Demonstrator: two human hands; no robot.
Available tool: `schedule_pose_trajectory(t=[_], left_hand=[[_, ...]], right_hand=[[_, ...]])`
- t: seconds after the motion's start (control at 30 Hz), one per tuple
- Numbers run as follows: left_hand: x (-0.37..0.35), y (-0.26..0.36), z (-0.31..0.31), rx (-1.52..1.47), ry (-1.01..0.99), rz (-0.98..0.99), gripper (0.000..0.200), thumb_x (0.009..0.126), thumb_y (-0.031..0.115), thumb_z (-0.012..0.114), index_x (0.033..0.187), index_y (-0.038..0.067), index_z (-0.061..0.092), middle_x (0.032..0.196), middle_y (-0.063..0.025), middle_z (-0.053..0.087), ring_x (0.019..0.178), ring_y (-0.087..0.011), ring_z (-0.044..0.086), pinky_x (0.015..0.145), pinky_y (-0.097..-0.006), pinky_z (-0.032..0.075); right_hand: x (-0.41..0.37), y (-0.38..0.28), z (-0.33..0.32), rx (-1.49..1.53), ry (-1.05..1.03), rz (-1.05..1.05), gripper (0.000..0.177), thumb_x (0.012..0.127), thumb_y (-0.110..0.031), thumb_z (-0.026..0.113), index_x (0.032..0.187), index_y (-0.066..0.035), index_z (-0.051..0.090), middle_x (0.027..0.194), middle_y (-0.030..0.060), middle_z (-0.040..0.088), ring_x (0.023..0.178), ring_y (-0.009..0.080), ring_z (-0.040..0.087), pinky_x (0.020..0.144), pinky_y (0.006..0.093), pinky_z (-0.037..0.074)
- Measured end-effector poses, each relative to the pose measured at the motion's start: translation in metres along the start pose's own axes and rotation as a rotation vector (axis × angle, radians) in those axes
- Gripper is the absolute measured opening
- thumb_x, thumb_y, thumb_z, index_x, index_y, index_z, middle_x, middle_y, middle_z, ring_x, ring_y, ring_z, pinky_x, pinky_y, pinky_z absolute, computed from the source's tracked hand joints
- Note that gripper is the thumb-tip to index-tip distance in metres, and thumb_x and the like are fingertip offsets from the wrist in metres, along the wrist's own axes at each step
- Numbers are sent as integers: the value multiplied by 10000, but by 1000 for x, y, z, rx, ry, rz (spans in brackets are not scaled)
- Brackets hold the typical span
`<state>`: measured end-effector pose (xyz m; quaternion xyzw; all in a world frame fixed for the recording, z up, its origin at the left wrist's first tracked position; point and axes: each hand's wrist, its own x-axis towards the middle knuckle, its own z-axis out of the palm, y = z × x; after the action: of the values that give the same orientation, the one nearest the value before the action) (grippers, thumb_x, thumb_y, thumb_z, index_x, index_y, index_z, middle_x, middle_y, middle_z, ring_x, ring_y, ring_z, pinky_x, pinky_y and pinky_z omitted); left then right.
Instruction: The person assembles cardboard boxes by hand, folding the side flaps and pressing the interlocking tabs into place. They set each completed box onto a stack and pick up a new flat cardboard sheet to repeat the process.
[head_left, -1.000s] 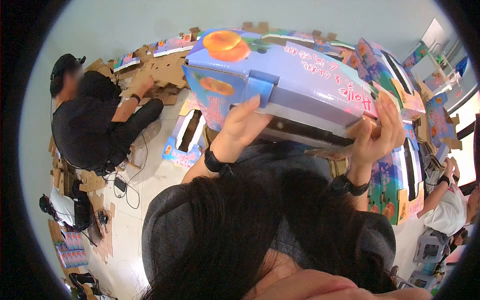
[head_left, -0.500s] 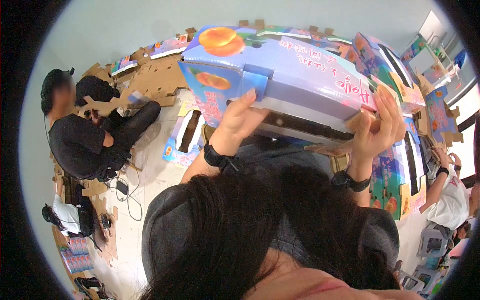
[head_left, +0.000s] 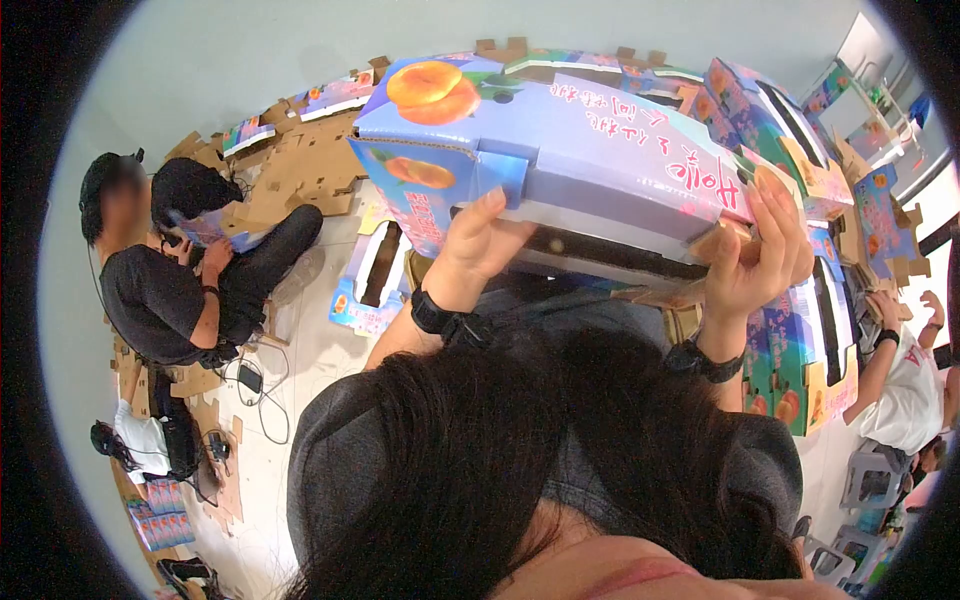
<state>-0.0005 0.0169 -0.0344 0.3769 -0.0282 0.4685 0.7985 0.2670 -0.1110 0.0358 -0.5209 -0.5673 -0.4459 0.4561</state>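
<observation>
Hands [head_left: 476, 248] clasp a fruit-printed carton [head_left: 610, 150]; left fingers (thumb [head_left: 491, 204] aside) are hidden.

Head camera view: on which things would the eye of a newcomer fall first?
First, probably, the large blue-and-lilac cardboard box with printed peaches, held at upper centre by the left hand and the right hand. Next might come the seated person in black clothes at the left, and the similar peach-printed cardboard boxes at the right.
</observation>
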Motion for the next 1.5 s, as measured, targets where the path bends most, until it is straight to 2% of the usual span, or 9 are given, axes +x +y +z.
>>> schedule_pose_trajectory(t=[0.4, 0.53, 0.73, 0.8, 0.93, 1.13, 1.33, 1.43, 1.5], left_hand=[[5, 2, 25, 75, 147, 15, 749, 897, 560, 704, 1483, 158, 464, 1485, -79, 508, 1394, -305, 441, 1163, -526, 338], [8, 21, 9, -256, 62, -296, 833, 969, 592, 560, 1537, 24, 339, 1514, -209, 447, 1403, -323, 435, 1149, -477, 371], [-11, 47, 36, 466, -229, -331, 705, 987, 435, 577, 1475, -54, 434, 1496, -274, 463, 1402, -329, 463, 1143, -441, 391], [-16, 46, 30, 825, -248, -198, 563, 951, 371, 648, 1379, 9, 591, 1412, -223, 568, 1404, -326, 462, 1158, -458, 370], [-6, 27, 27, 1878, -273, 310, 704, 844, 480, 747, 1433, 138, 569, 1491, -141, 515, 1468, -372, 371, 1218, -566, 206], [1, 1, 17, 2177, -219, 248, 970, 733, 563, 790, 1546, 185, 420, 1640, -140, 308, 1527, -359, 252, 1227, -587, 148], [-1, 1, 19, 2188, -208, 235, 932, 738, 475, 804, 1546, 215, 419, 1645, -151, 291, 1524, -351, 262, 1215, -591, 180], [-3, -1, 18, 2188, -209, 244, 915, 738, 439, 810, 1541, 227, 427, 1642, -153, 298, 1517, -348, 278, 1208, -587, 198], [-1, -3, 17, 2205, -197, 245, 908, 734, 419, 817, 1537, 235, 433, 1640, -150, 303, 1512, -347, 287, 1204, -586, 207]], right_hand=[[12, 6, 12, 97, 17, 37, 360, 927, -420, 688, 1088, -106, 760, 1122, 69, 744, 1088, 272, 660, 960, 370, 409], [32, 26, 45, 145, -49, 80, 287, 880, -393, 742, 1024, -147, 775, 1044, 42, 742, 1005, 250, 655, 935, 371, 401], [55, 53, 126, 80, -300, 71, 396, 914, -511, 655, 952, -138, 782, 949, 94, 749, 936, 282, 680, 881, 404, 454], [53, 71, 163, 108, -412, 114, 497, 925, -585, 600, 953, -124, 782, 929, 116, 753, 936, 312, 692, 873, 417, 469], [42, 85, 217, 221, -650, 265, 648, 922, -695, 519, 989, -107, 783, 923, 140, 758, 961, 359, 705, 903, 447, 483], [45, 92, 254, 110, -813, 145, 599, 922, -677, 534, 1074, -150, 773, 1010, 135, 757, 1020, 381, 690, 965, 496, 480], [59, 69, 199, 287, -385, -153, 428, 878, -494, 708, 1070, -114, 747, 1065, 140, 720, 1075, 365, 649, 942, 453, 498], [61, 28, 131, 504, -515, -264, 381, 845, -412, 758, 1024, -76, 740, 1070, 148, 708, 1079, 367, 645, 920, 427, 505], [46, -6, 80, 462, -886, 48, 365, 831, -378, 772, 997, -54, 733, 1054, 153, 697, 1052, 365, 641, 898, 416, 507]])
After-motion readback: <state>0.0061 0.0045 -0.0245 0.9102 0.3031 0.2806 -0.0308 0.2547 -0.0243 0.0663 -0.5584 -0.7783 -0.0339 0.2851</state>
